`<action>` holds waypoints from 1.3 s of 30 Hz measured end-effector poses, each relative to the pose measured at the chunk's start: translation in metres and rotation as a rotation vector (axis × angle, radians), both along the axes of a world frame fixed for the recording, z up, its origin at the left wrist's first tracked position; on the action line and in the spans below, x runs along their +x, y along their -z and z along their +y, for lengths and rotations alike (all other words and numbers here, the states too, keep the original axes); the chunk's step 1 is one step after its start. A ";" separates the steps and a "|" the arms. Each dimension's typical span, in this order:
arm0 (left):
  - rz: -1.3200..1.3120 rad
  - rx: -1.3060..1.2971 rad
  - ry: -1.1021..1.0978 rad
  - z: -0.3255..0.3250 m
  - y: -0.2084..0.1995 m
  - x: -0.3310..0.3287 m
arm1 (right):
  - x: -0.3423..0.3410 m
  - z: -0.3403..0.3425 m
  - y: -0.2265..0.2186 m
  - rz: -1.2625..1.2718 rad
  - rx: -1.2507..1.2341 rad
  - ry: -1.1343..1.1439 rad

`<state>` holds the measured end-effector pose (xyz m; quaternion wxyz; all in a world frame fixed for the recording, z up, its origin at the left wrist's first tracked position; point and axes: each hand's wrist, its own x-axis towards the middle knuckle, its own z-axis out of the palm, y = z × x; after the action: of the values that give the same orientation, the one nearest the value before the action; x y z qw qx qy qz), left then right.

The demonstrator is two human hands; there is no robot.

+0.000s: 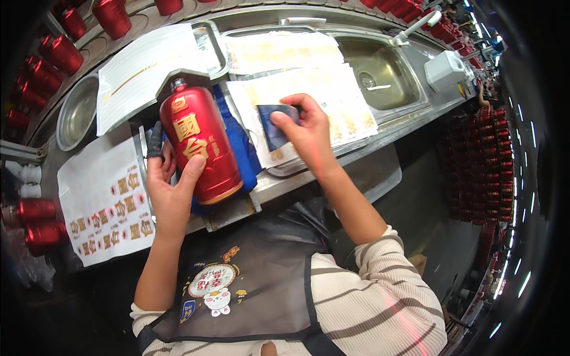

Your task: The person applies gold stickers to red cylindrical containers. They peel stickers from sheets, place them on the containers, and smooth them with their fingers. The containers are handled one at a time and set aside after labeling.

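Note:
A shiny red bottle (218, 142) with gold characters leans back on a blue cloth (249, 160), its dark neck pointing away from me. My left hand (170, 190) grips the bottle's left side, thumb across the front and the other fingers partly hidden behind it. One left finger wears a black cover. In my right hand (310, 127) a flat dark blue scraper (270, 133) is pinched between thumb and fingers, apart from the bottle. Beneath it are white sheets with gold decals (350, 113). Left of my left hand lies another decal sheet (107, 207).
A steel sink (404, 89) with a white faucet (409, 34) is at the far right, beside a white jug (444, 70). A round metal bowl (77, 118) and a white sheet (145, 71) sit at the left. Red bottles (62, 54) line the back conveyor.

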<state>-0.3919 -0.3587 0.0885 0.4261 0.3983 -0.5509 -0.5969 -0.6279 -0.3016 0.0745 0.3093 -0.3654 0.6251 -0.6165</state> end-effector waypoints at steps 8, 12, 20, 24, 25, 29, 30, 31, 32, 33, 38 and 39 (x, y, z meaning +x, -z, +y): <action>0.086 0.000 -0.014 -0.005 0.010 0.017 | -0.188 0.069 0.003 0.907 0.424 0.518; 0.027 0.029 -0.051 -0.006 0.018 0.031 | -0.221 0.068 0.027 0.386 0.541 0.174; -0.018 0.053 -0.117 0.003 0.022 0.040 | -0.277 0.073 0.011 0.322 0.516 0.146; -0.057 0.053 -0.156 0.002 0.021 0.046 | -0.336 0.048 0.009 0.729 0.810 0.237; -0.055 0.047 -0.164 0.002 0.022 0.048 | -0.346 0.039 0.013 0.770 0.886 0.245; -0.066 0.056 -0.165 0.006 0.018 0.050 | -0.407 0.025 0.059 0.914 1.074 0.128; -0.072 0.055 -0.178 0.009 0.017 0.052 | -0.406 0.023 0.067 0.972 1.107 0.108; -0.077 0.055 -0.188 0.011 0.016 0.054 | -0.413 0.020 0.077 1.003 1.117 0.122; -0.065 0.065 -0.176 0.010 0.017 0.054 | -0.436 0.037 0.092 1.040 1.147 0.159; -0.053 0.059 -0.206 0.011 0.016 0.056 | -0.432 0.032 0.100 1.067 1.156 0.171; -0.082 -0.064 -0.211 0.001 0.001 0.069 | -0.387 0.015 0.020 0.995 1.038 0.058; -0.093 -0.118 -0.225 -0.003 -0.008 0.065 | -0.364 0.008 -0.007 1.041 1.036 0.041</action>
<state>-0.3266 -0.3617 0.0969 0.4872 0.4592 -0.5561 -0.4925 -0.9917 -0.2940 0.0814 0.0940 -0.4060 0.9090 0.0057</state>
